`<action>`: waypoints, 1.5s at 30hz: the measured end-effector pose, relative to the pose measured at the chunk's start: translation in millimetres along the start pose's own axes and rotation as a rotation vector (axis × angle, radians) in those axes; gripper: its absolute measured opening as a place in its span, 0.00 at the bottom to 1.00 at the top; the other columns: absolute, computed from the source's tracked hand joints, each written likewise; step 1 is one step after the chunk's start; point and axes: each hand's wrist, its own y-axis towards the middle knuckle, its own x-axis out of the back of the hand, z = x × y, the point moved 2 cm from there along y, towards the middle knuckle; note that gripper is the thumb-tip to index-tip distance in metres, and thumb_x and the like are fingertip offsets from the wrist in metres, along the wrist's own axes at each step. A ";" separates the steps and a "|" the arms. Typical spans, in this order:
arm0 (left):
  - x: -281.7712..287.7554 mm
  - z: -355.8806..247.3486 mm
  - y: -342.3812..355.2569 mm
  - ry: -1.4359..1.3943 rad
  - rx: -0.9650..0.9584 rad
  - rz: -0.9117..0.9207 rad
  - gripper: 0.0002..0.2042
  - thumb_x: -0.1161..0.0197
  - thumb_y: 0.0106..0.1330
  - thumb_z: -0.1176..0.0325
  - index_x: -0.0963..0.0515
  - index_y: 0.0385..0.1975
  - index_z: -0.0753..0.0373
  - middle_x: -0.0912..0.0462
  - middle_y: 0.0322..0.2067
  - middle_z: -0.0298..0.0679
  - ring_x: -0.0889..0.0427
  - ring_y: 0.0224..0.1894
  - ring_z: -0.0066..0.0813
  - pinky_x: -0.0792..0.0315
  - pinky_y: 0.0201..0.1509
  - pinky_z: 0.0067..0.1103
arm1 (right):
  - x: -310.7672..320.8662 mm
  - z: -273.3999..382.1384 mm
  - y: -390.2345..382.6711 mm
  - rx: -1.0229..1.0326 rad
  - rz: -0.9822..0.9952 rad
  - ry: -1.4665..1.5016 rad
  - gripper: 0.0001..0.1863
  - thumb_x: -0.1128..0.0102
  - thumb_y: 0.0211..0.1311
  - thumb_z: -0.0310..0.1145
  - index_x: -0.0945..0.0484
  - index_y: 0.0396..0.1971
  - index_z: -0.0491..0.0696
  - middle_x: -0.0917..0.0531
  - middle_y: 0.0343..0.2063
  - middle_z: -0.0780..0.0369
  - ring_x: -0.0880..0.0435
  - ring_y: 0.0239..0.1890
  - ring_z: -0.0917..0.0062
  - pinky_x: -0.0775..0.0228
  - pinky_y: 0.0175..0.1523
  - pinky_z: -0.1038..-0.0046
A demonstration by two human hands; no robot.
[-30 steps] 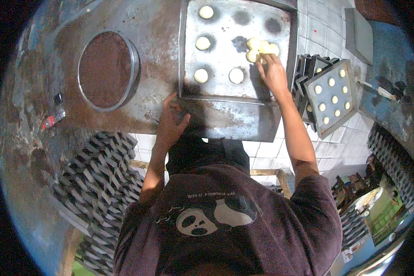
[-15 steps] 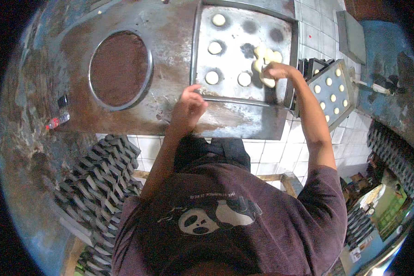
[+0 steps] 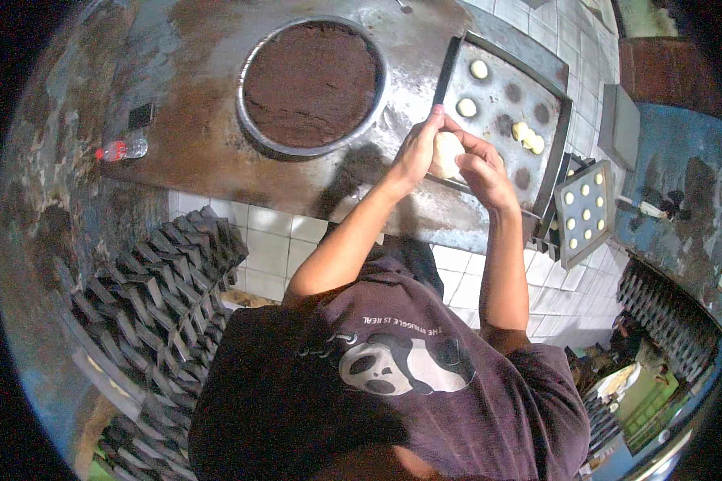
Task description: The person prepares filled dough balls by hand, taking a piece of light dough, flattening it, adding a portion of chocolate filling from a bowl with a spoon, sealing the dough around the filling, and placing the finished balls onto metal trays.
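A pale piece of dough (image 3: pixel 447 155) is held between my two hands above the near edge of a dark metal baking tray (image 3: pixel 562 136). My left hand (image 3: pixel 416 154) wraps its left side, the thumb and fingers meeting near the top. On the other side my right hand (image 3: pixel 489 175) curls its fingers round the dough. Behind them on the tray sit a round dough ball (image 3: pixel 479 69) and a second dough ball (image 3: pixel 466 107). Farther right lies a clump of dough pieces (image 3: pixel 527 138) touching each other. My hands hide the tray's near left part.
A round metal pan (image 3: pixel 246 115) full of dark brown, crumbly filling (image 3: pixel 313 88) stands left of the tray. A plastic bottle (image 3: pixel 124 150) and a dark flat object (image 3: pixel 141 116) lie at the table's left. Past the table's right end is another tray (image 3: pixel 586 210) of dough balls.
My right hand has left the dough clump and come toward my left hand; both now hold a dough piece. The view has turned, shifting the pan and tray rightward.
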 end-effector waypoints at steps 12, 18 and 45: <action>52.6 -76.7 -27.2 -0.205 -0.298 -0.172 0.14 0.53 0.70 0.62 0.26 0.50 0.57 0.28 0.40 0.32 0.28 0.40 0.22 0.30 0.48 0.20 | -28.4 99.5 -111.5 0.625 -0.088 0.465 0.23 0.35 0.49 0.44 0.32 0.42 0.50 0.26 0.38 0.59 0.35 0.36 0.71 0.40 0.42 0.67; -97.3 -192.8 -61.6 -0.137 -0.943 0.220 0.21 0.45 0.61 0.83 0.32 0.54 0.61 0.28 0.45 0.39 0.25 0.47 0.30 0.28 0.58 0.28 | 1.3 76.4 -193.1 0.692 -0.364 0.203 0.29 0.38 0.45 0.40 0.29 0.46 0.37 0.21 0.47 0.47 0.19 0.46 0.60 0.25 0.51 0.65; 16.2 -100.6 -69.2 0.403 -0.551 -0.202 0.25 0.49 0.83 0.52 0.24 0.28 0.66 0.26 0.21 0.32 0.29 0.27 0.18 0.32 0.32 0.24 | -117.4 52.0 -31.1 0.412 -0.361 -0.717 0.18 0.27 0.62 0.38 0.21 0.39 0.39 0.21 0.25 0.64 0.23 0.30 0.80 0.27 0.41 0.73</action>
